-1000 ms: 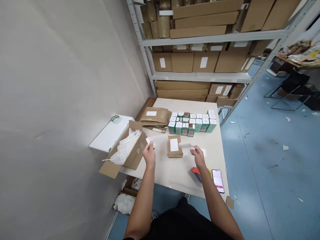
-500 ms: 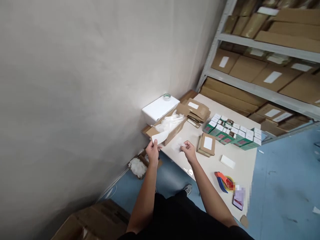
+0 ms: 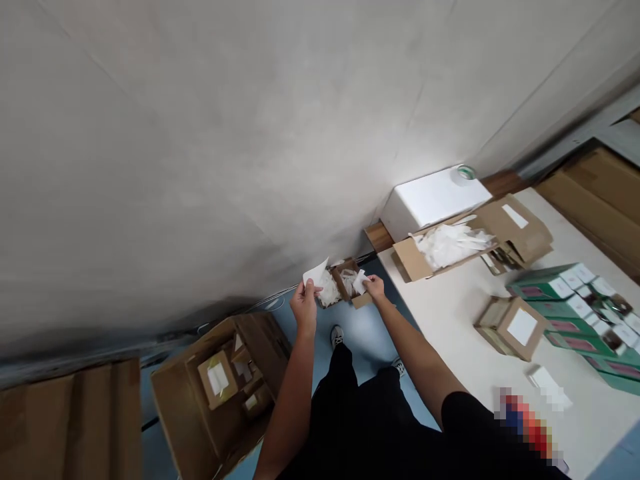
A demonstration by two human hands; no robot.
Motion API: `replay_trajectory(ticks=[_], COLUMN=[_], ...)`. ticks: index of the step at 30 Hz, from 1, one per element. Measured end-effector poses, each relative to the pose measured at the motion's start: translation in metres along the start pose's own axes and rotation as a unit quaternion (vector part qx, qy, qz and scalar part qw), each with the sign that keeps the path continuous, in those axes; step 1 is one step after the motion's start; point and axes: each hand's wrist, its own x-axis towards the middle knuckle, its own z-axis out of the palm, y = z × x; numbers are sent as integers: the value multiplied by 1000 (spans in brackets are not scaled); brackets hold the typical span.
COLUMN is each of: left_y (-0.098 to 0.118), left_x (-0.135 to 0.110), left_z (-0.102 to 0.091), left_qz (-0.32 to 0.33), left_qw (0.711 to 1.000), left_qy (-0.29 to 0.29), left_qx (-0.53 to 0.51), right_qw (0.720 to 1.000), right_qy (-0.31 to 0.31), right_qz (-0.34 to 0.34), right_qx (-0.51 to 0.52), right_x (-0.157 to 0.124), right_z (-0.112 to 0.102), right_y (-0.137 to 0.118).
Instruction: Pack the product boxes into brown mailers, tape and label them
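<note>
My left hand (image 3: 305,305) pinches a white paper slip (image 3: 315,273), probably a label, between thumb and fingers. My right hand (image 3: 375,287) is closed on a thin white paper scrap (image 3: 359,283). Both hands are in the air off the table's left edge. Below and beyond them on the floor stands a small open carton (image 3: 362,301), with white scraps (image 3: 329,291) heaped beside it. The hands partly cover these.
To the right is the white table (image 3: 445,313), bearing an open box of white strips (image 3: 413,260), taped small cartons (image 3: 507,327) and green boxes (image 3: 570,327). A white bin-like box (image 3: 435,200) stands by the wall. Lower left is a large open carton (image 3: 175,413) with parcels.
My view has swung left and down, so the table now lies to the right. My hands have moved away from it, over the floor cartons, still holding the paper pieces.
</note>
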Motion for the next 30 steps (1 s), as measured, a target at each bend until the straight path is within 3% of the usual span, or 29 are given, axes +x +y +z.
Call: replay_trajectory(ticks=[3,7,11,14,18,22,26,30], left_y=[-2,-4,-7,-12,-17,-12,2,8], left_x=[8,13,16,16,13,-7,-58,-133], left_z=[-22,-33,-25,-8,28,78,139,201], left_qz=[-8,-20,-20,-11,19,106,218,309], left_qw=[999,998,998,997,993,978,945,892], left_qy=[17,17,10,-22,-69,-135,-216,-308], left_qx=[33,53,65,75,89,120,115,115], right_qw=[999,997,999,999,988,968,953,936], right_qy=[5,12,14,16,25,1,-26,-50], right_qz=[16,27,11,-18,-61,-93,-129,-130], right_qx=[-42,-70,-41,25,143,234,272,323], right_x=[26,39,22,3,-19,-43,-76,-107], right_z=[28,45,39,19,-29,-98,-177,-254], right_y=[3,8,17,20,10,-16,-41,-44])
